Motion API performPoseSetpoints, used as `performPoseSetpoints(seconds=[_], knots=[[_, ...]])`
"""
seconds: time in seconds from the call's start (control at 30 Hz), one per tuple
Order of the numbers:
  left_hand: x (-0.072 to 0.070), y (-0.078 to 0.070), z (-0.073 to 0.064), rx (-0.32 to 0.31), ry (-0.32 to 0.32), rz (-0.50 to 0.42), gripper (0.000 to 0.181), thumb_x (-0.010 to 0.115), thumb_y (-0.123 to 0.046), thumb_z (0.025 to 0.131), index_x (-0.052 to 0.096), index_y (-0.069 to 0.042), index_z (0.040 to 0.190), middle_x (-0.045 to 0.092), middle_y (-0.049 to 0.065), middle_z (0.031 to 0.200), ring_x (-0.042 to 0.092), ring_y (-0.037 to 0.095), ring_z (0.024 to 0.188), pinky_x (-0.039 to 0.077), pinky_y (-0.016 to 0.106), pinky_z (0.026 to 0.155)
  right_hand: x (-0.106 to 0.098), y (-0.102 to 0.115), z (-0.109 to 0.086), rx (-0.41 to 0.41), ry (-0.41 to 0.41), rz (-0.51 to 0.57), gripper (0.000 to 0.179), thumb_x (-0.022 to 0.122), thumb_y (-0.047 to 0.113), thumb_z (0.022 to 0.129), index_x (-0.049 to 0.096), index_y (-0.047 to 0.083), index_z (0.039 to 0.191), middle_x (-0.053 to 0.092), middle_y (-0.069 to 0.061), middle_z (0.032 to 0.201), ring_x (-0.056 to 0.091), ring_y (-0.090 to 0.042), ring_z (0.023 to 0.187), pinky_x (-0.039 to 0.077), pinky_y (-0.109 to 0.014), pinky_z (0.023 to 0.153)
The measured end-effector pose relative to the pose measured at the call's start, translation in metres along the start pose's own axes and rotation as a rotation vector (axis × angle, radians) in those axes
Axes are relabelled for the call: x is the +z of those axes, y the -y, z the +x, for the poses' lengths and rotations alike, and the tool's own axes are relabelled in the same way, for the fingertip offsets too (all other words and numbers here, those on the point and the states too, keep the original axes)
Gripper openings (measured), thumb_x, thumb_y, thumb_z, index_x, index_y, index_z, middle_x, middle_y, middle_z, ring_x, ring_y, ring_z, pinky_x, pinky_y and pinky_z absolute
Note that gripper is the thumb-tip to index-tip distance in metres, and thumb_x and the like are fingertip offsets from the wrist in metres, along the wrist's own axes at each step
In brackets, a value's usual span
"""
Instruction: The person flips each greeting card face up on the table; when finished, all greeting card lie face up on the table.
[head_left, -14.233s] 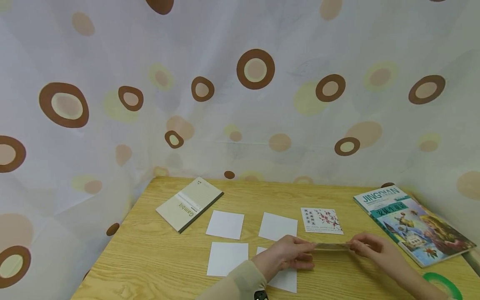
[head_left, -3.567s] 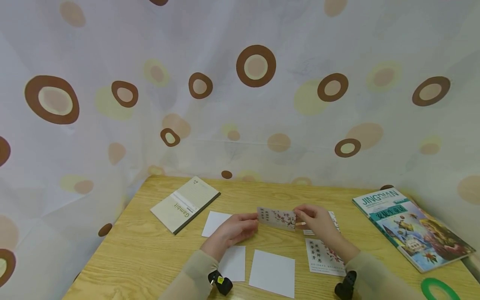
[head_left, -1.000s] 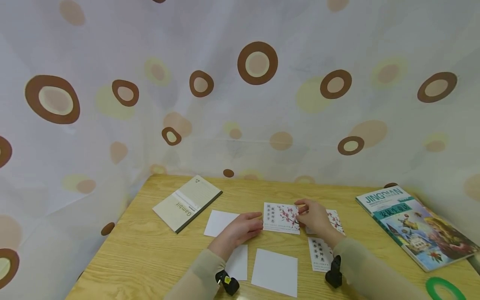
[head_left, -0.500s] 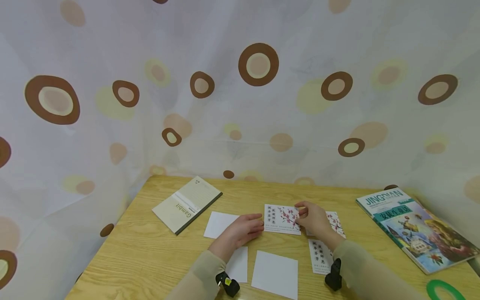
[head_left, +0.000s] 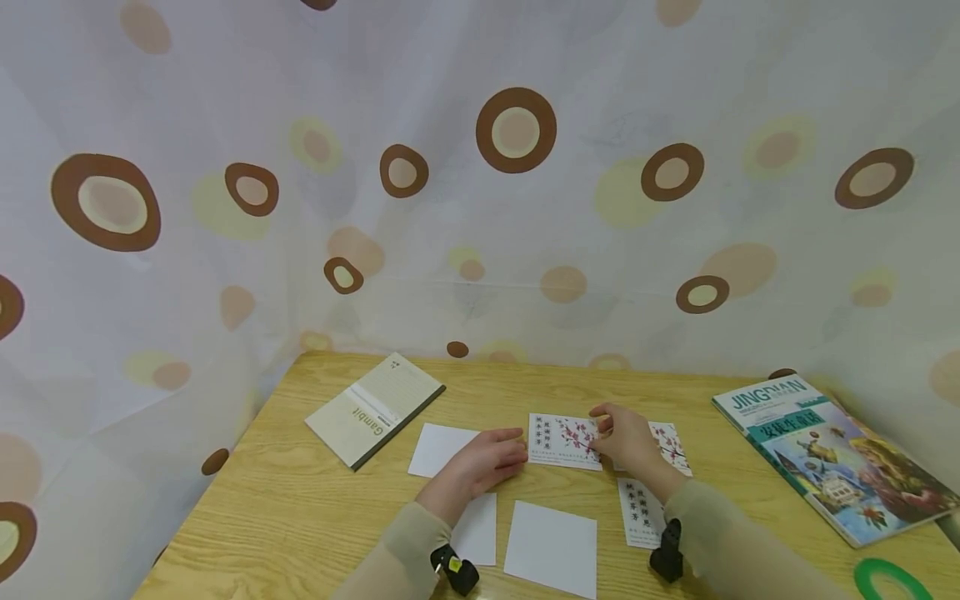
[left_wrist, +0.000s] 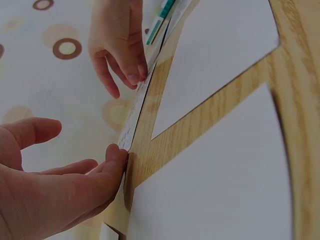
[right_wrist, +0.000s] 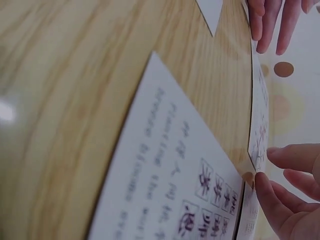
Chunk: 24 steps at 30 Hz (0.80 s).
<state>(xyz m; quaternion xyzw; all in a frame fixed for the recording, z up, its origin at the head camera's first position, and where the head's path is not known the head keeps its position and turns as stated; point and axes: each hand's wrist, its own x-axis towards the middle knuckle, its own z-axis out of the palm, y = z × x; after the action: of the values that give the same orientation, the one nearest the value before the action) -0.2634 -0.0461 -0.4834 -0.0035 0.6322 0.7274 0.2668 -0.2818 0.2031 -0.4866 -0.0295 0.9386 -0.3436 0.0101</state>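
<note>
A white printed card (head_left: 558, 442) with Chinese characters and pink blossom lies between both hands, close over the table. At its left end, the left hand (head_left: 480, 462) touches the edge with a fingertip while its other fingers stay extended and apart, as the left wrist view shows. The right hand (head_left: 633, 442) pinches the opposite edge by thumb and forefinger (right_wrist: 280, 156). Two matching printed cards sit to the right, one (head_left: 671, 448) partly behind the right hand, one (head_left: 641, 512) by its wrist. Blank white cards lie nearer: one in front (head_left: 553, 548), two (head_left: 442, 446) partly covered by the left arm.
A beige notebook (head_left: 375, 410) lies at the back left of the wooden table (head_left: 247, 500). Magazines (head_left: 832, 458) are at the right, and a green tape roll (head_left: 885, 575) stands at the front right corner. A patterned curtain (head_left: 450, 208) hangs behind.
The printed card, held tilted up in the air a few seconds ago, has come down to the table, its far edge sinking slightly in the last half second. Both hands barely move now.
</note>
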Motion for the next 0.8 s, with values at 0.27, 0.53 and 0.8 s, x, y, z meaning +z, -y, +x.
performPoseSetpoints(seconds=[0.27, 0.53, 0.8], knots=[[-0.009, 0.000, -0.011, 0.001, 0.028, 0.022, 0.059, 0.055, -0.005, 0.098, 0.032, 0.006, 0.151, 0.048, 0.026, 0.141, 0.059, 0.021, 0.108, 0.047, 0.043, 0.108, -0.012, -0.001, -0.014, -0.033, -0.004, 0.034, 0.044, 0.075, 0.006, 0.084, 0.062, 0.000, 0.125, 0.067, -0.015, 0.099, 0.065, -0.028, 0.090, 0.056, -0.040, 0.072], [-0.015, -0.001, -0.021, -0.028, 0.049, 0.082, 0.061, 0.059, -0.008, 0.096, 0.035, 0.002, 0.151, 0.052, 0.024, 0.138, 0.060, 0.024, 0.113, 0.049, 0.043, 0.105, -0.020, -0.002, -0.029, -0.135, 0.003, 0.008, 0.042, 0.077, 0.006, 0.083, 0.063, 0.002, 0.123, 0.068, -0.014, 0.102, 0.065, -0.026, 0.089, 0.057, -0.040, 0.074], [-0.014, -0.004, -0.024, -0.057, 0.067, 0.108, 0.058, 0.059, -0.010, 0.097, 0.038, 0.001, 0.149, 0.054, 0.020, 0.135, 0.060, 0.026, 0.113, 0.054, 0.044, 0.098, -0.022, 0.001, -0.048, -0.326, 0.109, -0.024, 0.039, 0.077, 0.006, 0.083, 0.066, 0.003, 0.121, 0.068, -0.013, 0.112, 0.065, -0.028, 0.096, 0.059, -0.033, 0.078]])
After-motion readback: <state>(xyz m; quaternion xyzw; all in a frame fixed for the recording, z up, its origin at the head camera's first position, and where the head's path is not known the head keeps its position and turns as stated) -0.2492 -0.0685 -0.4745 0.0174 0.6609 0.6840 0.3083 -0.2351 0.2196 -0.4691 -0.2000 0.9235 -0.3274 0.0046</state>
